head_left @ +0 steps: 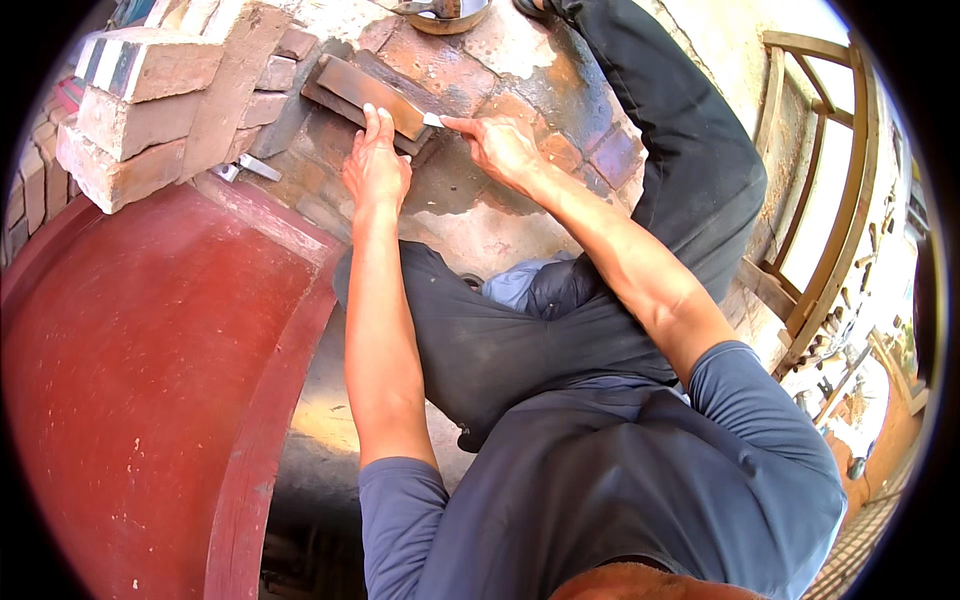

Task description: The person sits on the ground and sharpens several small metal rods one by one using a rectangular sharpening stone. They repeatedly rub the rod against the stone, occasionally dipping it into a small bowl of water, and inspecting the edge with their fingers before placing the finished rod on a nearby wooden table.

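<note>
A brown rectangular block (pixel 374 92), which looks like a sharpening stone, lies on a dark base on the wet brick floor ahead of me. My left hand (pixel 376 165) reaches to its near edge with fingers stretched out, the fingertips against the block. At the block's right end, my right hand (pixel 500 148) is closed around a small tool. Only a short, bright metal blade (pixel 433 119) shows past the fingers, close to the block's corner; the handle is hidden in the hand.
Stacked bricks (pixel 150 120) rise at the left, with a pale metal tool (pixel 258 167) beside them. A red panel (pixel 160 380) fills the lower left. Beyond the block sits a round bowl (pixel 447 18). A wooden frame (pixel 835 230) stands at the right.
</note>
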Tool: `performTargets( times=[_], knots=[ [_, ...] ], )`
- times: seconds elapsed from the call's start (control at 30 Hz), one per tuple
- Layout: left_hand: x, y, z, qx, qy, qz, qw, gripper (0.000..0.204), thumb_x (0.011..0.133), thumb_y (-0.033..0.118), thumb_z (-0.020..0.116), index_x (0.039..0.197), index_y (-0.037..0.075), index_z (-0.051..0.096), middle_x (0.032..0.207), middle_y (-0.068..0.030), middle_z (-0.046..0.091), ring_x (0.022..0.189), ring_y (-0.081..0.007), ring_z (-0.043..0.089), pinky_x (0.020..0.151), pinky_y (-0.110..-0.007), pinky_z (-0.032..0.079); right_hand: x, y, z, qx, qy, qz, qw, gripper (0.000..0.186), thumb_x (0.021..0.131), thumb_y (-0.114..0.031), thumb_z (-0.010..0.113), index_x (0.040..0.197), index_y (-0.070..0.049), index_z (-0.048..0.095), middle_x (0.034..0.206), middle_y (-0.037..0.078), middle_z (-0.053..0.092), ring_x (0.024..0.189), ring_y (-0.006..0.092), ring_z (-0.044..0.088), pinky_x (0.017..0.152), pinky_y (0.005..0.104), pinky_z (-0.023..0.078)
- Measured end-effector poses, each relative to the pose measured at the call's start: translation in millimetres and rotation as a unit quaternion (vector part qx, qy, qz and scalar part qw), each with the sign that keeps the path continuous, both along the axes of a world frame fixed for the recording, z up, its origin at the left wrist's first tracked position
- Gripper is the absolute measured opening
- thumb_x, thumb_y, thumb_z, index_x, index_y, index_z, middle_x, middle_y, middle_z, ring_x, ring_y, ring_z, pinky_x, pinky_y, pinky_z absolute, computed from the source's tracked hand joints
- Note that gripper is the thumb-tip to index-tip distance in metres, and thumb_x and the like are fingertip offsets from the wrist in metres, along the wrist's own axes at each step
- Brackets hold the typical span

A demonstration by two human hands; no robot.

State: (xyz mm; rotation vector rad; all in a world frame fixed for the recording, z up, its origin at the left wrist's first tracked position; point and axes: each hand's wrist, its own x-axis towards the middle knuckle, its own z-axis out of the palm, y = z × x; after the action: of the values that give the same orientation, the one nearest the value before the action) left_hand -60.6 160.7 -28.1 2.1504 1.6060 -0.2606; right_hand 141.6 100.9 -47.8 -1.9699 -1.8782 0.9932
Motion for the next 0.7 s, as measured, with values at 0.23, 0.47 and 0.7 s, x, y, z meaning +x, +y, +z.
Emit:
performTargets(
  times=[0.23,0.47,0.7],
  knots=[
    [-3.7,0.8,-5.7,-0.009,-0.004,0.01,1.0,0.082,0.086,0.017,0.081,0.158,0.011,0.042,0.17,-0.0088,0.036,0.142,-0.0365,0.052,0.111,-0.046,0.05,-2.8,8.5,-3.3,0.0,0.005,-0.008,1.0,0.052,0.09,-0.006,0.051,0.135,-0.019,0.072,0.099,0.022,0.075,0.097,0.0402,0.073,0.089,0.0507,0.058],
    [3.5,0.3,-0.5,-0.021,-0.022,0.022,0.999,0.081,0.086,0.012,0.081,0.157,0.011,0.042,0.169,-0.0089,0.037,0.144,-0.0378,0.051,0.113,-0.046,0.049,-3.4,10.9,-2.3,0.001,0.009,-0.022,1.0,0.052,0.09,-0.006,0.051,0.135,-0.019,0.072,0.104,0.02,0.076,0.105,0.0393,0.072,0.094,0.0502,0.057],
    [-1.1,1.8,-9.9,0.0,-0.028,0.019,0.999,0.08,0.087,0.013,0.08,0.157,0.011,0.043,0.17,-0.0092,0.035,0.144,-0.0376,0.051,0.113,-0.047,0.049,-3.9,19.6,1.1,0.008,0.005,-0.012,1.0,0.053,0.091,-0.007,0.052,0.139,-0.021,0.07,0.099,0.023,0.075,0.094,0.0413,0.072,0.086,0.0514,0.057]
  ],
)
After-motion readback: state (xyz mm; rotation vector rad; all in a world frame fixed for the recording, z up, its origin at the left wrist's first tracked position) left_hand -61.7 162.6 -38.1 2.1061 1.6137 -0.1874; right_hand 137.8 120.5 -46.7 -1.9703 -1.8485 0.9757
